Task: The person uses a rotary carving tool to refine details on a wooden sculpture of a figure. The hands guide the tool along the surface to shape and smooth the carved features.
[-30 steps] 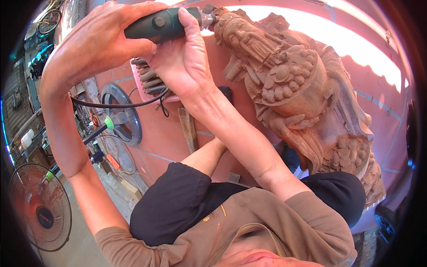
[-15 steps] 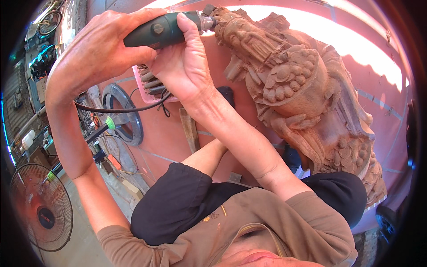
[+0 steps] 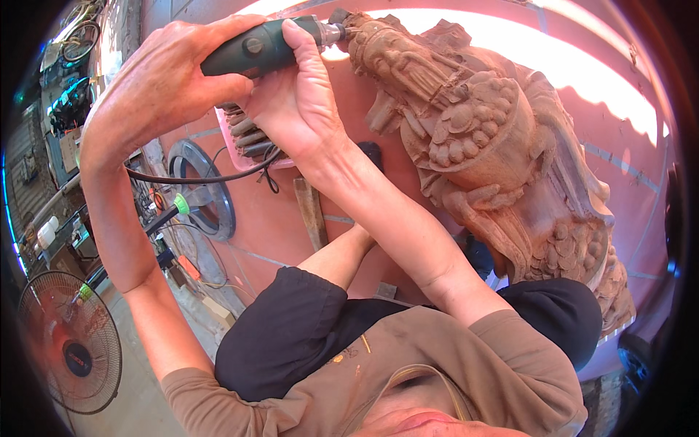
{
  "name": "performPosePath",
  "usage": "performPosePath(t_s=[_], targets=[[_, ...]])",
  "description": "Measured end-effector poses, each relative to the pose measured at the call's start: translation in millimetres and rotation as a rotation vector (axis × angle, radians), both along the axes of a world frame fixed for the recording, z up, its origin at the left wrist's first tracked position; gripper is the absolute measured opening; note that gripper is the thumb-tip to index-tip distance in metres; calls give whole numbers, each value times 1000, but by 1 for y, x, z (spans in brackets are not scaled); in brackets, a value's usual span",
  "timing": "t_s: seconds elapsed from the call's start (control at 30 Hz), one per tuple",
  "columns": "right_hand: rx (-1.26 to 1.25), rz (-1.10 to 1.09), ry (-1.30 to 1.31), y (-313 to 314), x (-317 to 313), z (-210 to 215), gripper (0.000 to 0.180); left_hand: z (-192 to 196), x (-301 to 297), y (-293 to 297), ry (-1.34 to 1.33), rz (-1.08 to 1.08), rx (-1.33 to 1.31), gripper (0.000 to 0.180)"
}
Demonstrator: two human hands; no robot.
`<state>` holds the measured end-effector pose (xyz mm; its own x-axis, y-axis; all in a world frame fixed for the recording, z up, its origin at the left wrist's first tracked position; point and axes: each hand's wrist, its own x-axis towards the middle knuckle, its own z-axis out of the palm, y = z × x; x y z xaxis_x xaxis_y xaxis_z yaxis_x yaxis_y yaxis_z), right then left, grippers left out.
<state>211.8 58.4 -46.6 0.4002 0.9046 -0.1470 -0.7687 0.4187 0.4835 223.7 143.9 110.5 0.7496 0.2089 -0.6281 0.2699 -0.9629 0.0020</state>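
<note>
Change: since a second ago both hands and the tool barely shifted; the tip stayed at the statue's head, so carving there seemingly continued.
Left hand (image 3: 156,87): fingers closed round the green rotary tool (image 3: 262,47).
Right hand (image 3: 295,102): fingers wrapped near its nose.
Wooden statue (image 3: 495,160): at two o'clock.
Surroundings: red floor (image 3: 277,226); fan (image 3: 69,342) at eight o'clock.

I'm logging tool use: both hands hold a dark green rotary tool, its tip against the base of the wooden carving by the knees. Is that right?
Not quite. The head view shows the rotary tool, gripped by the left hand and right hand, with its tip at the top of the wooden carving, not its base.
</note>
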Motion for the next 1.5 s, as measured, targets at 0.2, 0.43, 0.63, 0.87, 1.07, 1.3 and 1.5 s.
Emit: performPosePath(t_s=[0.2,0.43,0.63,0.87,1.07,1.3,1.5], targets=[[15,3,0,1,-1,-1,34,-1,-2,3,7,-5,-8,65],[13,6,-6,-3,2,2,33,-3,-4,3,-25,-12,-4,65],[-4,3,-7,-5,2,0,30,-3,-4,1,-34,-25,-16,65],[-8,12,-18,-7,-1,-3,29,-3,-8,-4,-72,7,-52,66],[-11,10,-46,-11,-3,-1,32,-6,-17,-4,-112,39,-65,65],[-23,17,-40,-14,-6,0,34,-9,-25,-8,-166,51,-66,70],[6,19,9,-14,-11,-3,37,-8,-29,-12,-180,30,-36,70]])
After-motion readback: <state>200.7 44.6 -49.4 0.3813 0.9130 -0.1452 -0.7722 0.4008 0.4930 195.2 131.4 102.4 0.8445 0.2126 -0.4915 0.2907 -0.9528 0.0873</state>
